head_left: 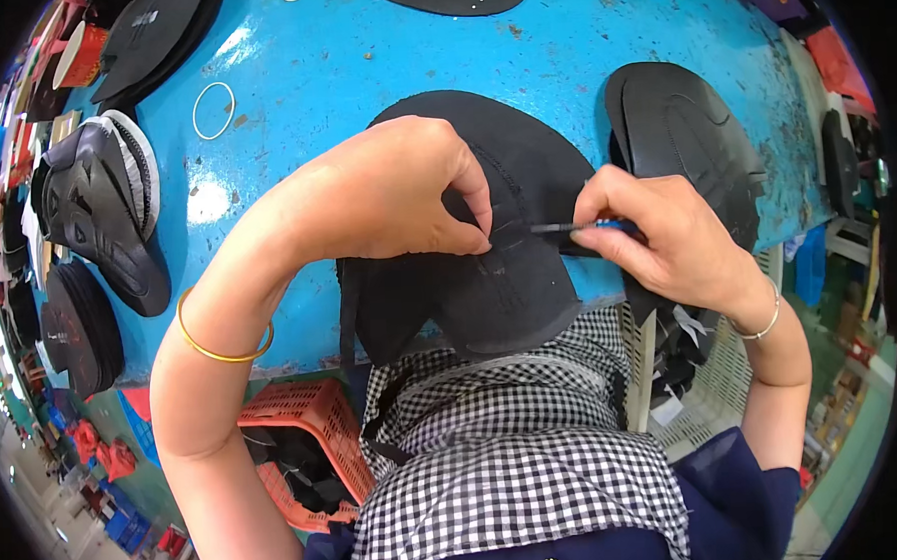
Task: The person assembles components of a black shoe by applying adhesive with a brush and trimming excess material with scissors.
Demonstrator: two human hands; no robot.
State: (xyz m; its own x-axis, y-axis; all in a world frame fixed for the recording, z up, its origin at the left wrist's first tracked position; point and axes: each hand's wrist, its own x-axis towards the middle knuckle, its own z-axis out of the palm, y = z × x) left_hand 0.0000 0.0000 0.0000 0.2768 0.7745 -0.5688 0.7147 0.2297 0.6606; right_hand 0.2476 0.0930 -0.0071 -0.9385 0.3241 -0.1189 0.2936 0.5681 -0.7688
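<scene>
Black, flat shoe-upper pieces (514, 297) lie in front of me at the table's near edge, partly overlapping, with stitch lines across the middle. Over them my left hand (395, 197) bends down, thumb and fingertips pinched together close to a seam. Whatever is in that pinch is too small to make out. My right hand (667, 235) grips a slim tool (554, 228) with a blue handle and a narrow dark tip. Its tip points left toward the pinched fingers and stays a short way apart from them. The exact kind of tool cannot be told.
A blue worktable (288, 47) carries more black pieces (687, 134) on the right and stacked ones (80, 326) on the left. Beside those stands a black shoe upper (105, 205). A white ring (214, 111) lies nearby. An orange crate (324, 416) and a pale crate (723, 378) sit below.
</scene>
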